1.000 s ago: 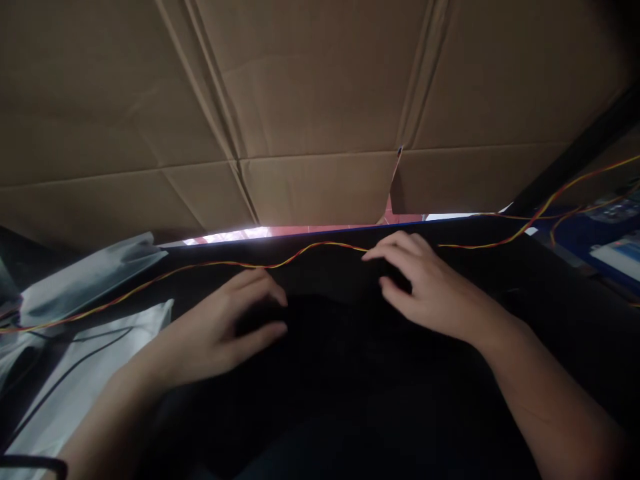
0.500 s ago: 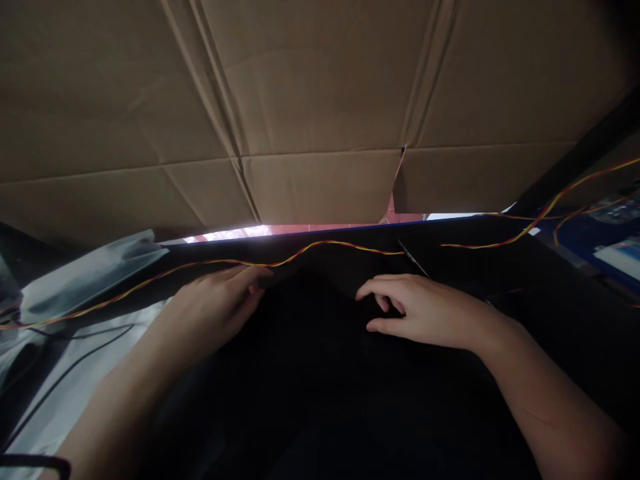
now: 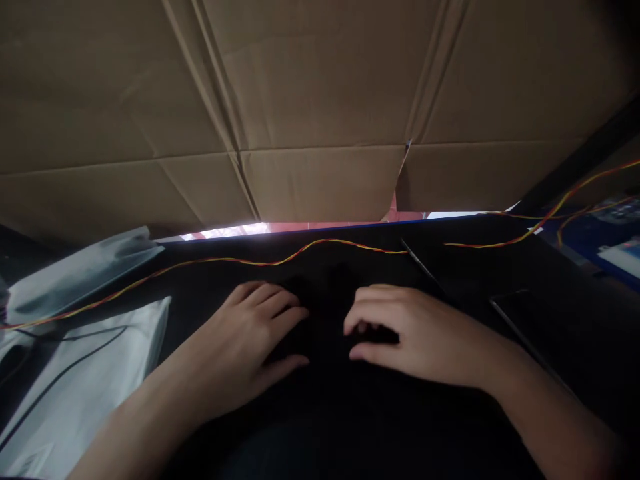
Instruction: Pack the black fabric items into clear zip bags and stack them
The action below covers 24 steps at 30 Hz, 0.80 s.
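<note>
My left hand is over the dark surface, fingers loosely bent and thumb apart, with nothing visible in it. Facing it across a small gap, my right hand has curled fingers with the thumb held away from them, also with nothing visible in it. What lies under the fingertips is too dark to make out. Beyond both hands runs a red-and-yellow twisted wire. A thin, light-edged strip lies just past my right hand. Near my right forearm is a dark flat object with a thin pale edge.
A large creased cardboard sheet stands across the back. To the left are a translucent plastic bag, a white packet and a black cable. Another twisted wire and a blue item are at the right.
Both hands have moved nearer to me, the left one also to the right, narrowing the gap between them. More of the white packet and the dark flat object now shows.
</note>
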{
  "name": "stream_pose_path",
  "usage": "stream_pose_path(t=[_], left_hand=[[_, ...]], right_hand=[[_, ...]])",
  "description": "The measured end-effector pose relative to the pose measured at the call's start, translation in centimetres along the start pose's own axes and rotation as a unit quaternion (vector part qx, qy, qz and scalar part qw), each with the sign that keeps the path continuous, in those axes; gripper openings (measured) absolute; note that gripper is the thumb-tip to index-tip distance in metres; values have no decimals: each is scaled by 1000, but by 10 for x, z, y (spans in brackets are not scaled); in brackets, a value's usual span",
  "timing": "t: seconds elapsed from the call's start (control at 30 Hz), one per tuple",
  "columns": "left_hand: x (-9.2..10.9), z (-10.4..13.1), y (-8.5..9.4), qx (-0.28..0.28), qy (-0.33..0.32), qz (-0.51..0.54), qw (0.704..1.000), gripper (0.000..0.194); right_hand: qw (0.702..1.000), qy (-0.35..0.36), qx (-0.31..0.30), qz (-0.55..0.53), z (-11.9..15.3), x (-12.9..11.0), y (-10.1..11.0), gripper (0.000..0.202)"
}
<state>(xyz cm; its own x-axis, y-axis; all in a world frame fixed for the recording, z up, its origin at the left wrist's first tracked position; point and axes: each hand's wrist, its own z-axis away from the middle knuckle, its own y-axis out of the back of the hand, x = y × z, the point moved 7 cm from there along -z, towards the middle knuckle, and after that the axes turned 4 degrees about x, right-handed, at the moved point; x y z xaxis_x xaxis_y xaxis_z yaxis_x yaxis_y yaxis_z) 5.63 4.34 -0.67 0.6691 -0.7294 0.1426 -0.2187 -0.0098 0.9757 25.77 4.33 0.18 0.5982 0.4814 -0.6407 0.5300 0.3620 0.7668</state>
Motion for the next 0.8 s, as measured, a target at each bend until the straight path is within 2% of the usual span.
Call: stream_pose_path(t=[0.1,0.2,0.3,0.37,0.43,0.47,0.53,0.57,0.6,0.67,0.7,0.73,0.8], left_hand=[[-12,12,-6,52,18,-39,998,86],[-19,28,-18,36,34,-45,998,136],[-21,39,-21,11,58,-30,998,157],[-18,38,-14,16,64,-28,997,156],[-13,29,0,46,48,-52,996,137],[-9,22,9,72,36,-73,994,117],[-1,10,25,132,12,-109,985,62],[4,5,30,156,-6,-109,982,40],[7,1,31,164,-26,-91,982,31],[10,-2,20,116,-53,-17,992,32],[10,-1,8,67,-50,23,996,43],[7,1,-4,14,-33,54,998,64],[0,10,-27,-83,19,92,992,117]], right_hand=[[998,41,-54,-2,3,-12,-22,22],[995,46,-89,-12,10,-15,-31,30],[987,53,-144,-48,17,-20,-35,22],[977,31,-196,-80,21,-22,-39,12],[964,4,-241,-111,24,-24,-43,15],[958,-4,-256,-128,24,-26,-44,17],[950,0,-263,-171,22,-31,-41,18],[950,6,-246,-193,20,-34,-37,18],[955,14,-212,-209,16,-35,-32,17],[976,28,-101,-190,7,-31,-19,16],[988,31,-38,-149,5,-25,-13,18],[995,26,13,-93,3,-19,-11,28],[999,-2,46,24,1,-1,-17,69]])
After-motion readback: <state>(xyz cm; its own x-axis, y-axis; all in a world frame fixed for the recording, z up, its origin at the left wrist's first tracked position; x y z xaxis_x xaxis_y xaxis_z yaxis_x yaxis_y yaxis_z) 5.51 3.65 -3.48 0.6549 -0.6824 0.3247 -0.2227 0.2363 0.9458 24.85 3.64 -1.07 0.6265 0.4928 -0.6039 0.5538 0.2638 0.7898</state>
